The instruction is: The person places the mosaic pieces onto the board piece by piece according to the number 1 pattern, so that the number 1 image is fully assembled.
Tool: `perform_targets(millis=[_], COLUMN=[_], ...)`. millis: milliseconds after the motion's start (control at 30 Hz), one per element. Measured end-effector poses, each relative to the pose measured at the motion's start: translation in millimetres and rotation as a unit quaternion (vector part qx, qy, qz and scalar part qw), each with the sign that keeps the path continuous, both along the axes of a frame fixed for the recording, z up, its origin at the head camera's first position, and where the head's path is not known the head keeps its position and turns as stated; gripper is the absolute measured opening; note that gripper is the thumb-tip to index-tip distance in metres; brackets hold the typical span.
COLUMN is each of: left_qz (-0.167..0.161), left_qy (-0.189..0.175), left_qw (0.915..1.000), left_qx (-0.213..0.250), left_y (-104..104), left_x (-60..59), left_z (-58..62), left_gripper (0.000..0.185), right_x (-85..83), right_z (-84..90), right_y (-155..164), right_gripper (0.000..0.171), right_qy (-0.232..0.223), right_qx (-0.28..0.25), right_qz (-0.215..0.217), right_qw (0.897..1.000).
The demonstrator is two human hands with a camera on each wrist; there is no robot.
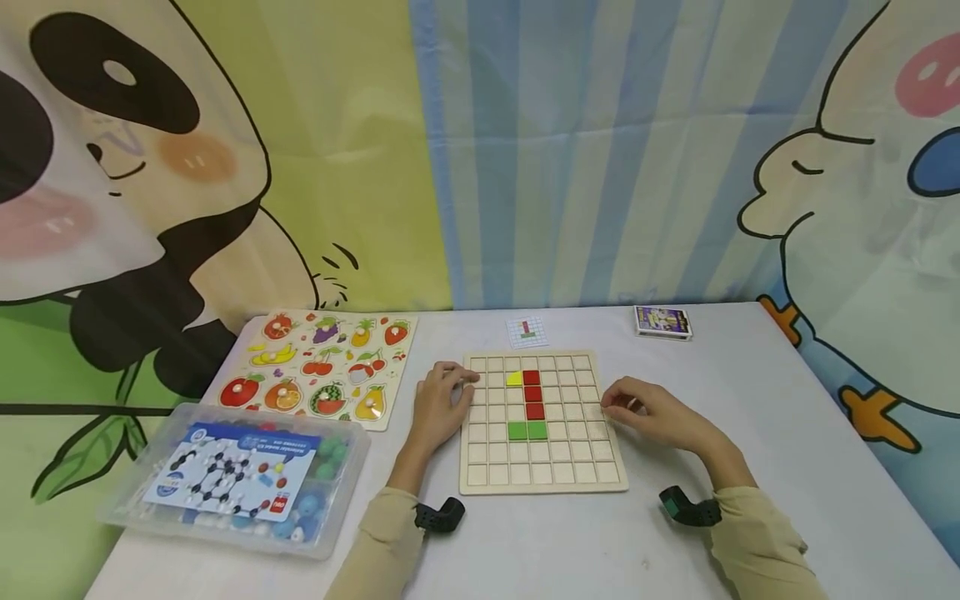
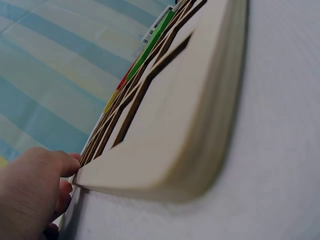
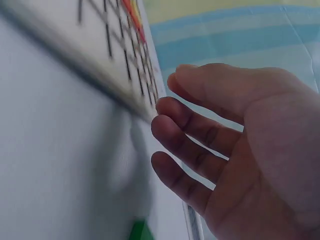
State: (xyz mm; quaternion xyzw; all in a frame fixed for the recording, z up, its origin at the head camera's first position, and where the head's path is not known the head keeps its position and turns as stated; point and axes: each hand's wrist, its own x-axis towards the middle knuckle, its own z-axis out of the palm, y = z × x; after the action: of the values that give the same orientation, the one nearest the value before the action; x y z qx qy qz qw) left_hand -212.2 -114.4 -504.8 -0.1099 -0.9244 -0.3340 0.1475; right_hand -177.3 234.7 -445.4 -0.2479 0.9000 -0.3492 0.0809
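- I see a white table (image 1: 750,433) set against cartoon backdrop curtains: a panda on the left, blue stripes in the middle and a pale cartoon figure on the right.
- The wooden grid board (image 1: 542,475) lies flat in the middle of the table, directly in front of me, between both hands.
- Its cells hold a yellow piece (image 1: 514,378) with three red tiles (image 1: 532,393) stacked in a column beside it, and two green tiles (image 1: 527,431) side by side under that column.
- My left hand (image 1: 441,406) rests on the board's left edge near the far corner; its fingers are loosely curled, with the tips lying over the rim. The left wrist view shows the fingers (image 2: 47,172) touching the board's corner (image 2: 150,170).
- My right hand (image 1: 651,412) sits at the board's right edge, its fingers relaxed, slightly apart and holding nothing. In the right wrist view the fingertips (image 3: 167,135) are just beside the board's edge (image 3: 107,75); I cannot tell whether they touch it.
- A small pattern card (image 1: 527,331) lies just beyond the board's far edge.
- A card box (image 1: 662,322) lies farther right, near the curtain.
- A fruit peg puzzle (image 1: 318,367) lies to the left of the board.
- A clear plastic box of coloured beads (image 1: 240,477) sits near the table's left front corner.
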Motion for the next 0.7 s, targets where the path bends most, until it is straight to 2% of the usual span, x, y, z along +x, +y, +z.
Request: perform_targets(millis=[167,300,533,700], left_qz=[0.0,0.0,-0.005,-0.009], left_qy=[-0.008,-0.006,-0.006,-0.001], left_qw=[0.9999,1.0,0.9999,1.0], left_qx=[-0.006,-0.003,0.007,0.003], left_y=[-2,-4,-3,-1], left_x=[-0.2,0.3,1.4,1.2], left_z=[0.5,0.4,1.1,1.0], left_gripper=[0.014,0.014,0.015,0.014], right_x=[8.7,12.3,17.2,21.1], right_z=[-5.0,0.0,11.3,11.2], right_y=[24,39,61,72], right_gripper=[0.012,0.017,0.031,0.038], right_qy=[0.011,0.01,-0.054,-0.106], right_qx=[0.023,0.047,0.099,0.105], right_qz=[-0.017,-0.023,-0.044,-0.05], right_qw=[1.0,0.999,0.993,0.988])
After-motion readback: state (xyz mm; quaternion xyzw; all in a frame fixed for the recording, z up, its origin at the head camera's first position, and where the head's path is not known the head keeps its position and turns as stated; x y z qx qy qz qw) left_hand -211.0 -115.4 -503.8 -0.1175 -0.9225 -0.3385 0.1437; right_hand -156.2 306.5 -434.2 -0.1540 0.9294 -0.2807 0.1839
